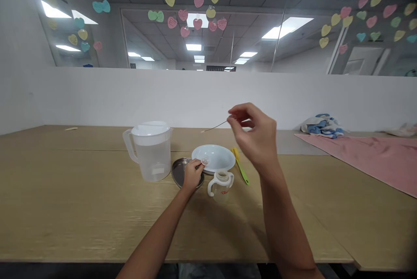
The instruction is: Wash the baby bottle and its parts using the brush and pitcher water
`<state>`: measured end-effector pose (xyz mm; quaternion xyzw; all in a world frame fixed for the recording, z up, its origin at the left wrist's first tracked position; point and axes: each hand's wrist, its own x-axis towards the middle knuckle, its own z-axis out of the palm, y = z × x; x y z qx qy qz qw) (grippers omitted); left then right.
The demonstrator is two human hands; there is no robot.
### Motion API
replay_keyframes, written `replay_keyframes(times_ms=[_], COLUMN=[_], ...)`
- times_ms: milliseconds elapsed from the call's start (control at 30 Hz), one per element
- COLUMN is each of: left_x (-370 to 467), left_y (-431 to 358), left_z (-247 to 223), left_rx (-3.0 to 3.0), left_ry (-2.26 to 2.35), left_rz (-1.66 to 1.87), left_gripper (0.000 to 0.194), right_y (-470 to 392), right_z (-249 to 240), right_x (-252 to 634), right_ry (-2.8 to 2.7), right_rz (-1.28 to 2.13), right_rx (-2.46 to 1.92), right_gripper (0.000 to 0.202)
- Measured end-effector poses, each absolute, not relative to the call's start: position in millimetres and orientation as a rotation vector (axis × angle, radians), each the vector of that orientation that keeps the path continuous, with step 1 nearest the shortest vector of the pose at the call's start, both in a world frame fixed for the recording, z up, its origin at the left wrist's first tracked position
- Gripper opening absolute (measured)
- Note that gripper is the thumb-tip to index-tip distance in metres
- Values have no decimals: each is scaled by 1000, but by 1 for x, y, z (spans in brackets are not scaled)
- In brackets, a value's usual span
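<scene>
My right hand (253, 133) is raised above the table, thumb and fingertips pinching a thin wire-like stick (215, 127). The stick points left, and its end looks pale. Lower down, my left hand (193, 175) is over a round metal tray (177, 174), its fingers closed on a small clear round piece (205, 161). That piece is at the near left rim of a white bowl (216, 154). Just right of my left hand stands a clear baby bottle (221, 190) with two white handles and its top open. A brush (242, 170) with a yellow head and green handle lies beside the bowl.
A large translucent pitcher (152, 153) with a white lid stands left of the tray. On the right lie a pink cloth (368, 153) and a crumpled blue and white cloth (322, 126). A white wall (195, 96) rises behind the table.
</scene>
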<state>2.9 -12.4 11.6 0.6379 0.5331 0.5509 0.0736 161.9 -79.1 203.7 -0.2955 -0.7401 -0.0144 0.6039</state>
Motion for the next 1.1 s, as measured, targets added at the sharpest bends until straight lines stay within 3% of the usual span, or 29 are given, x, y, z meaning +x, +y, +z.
replay_keyframes(times_ms=[133, 367, 500, 767, 900, 1100], left_x=[5, 4, 1, 27, 31, 21], left_y=[-15, -10, 3, 28, 27, -5], left_z=[10, 28, 51, 74, 90, 126], left_rx=[1989, 2157, 2364, 2564, 2532, 2423], left_ry=[1677, 1943, 2022, 1830, 1814, 1770], left_rz=[1597, 1362, 1012, 459, 539, 1016], left_gripper=[30, 35, 28, 15, 19, 31], right_y=[-35, 31, 33, 42, 42, 44], right_z=[192, 87, 54, 30, 21, 17], right_x=[180, 198, 208, 203, 203, 202], right_ry=[-1681, -1669, -1642, -1825, -1863, -1826], right_rz=[45, 204, 149, -121, -121, -70], right_rx=[-843, -1321, -1347, -1324, -1336, -1342], right_gripper=[16, 18, 19, 19, 18, 20])
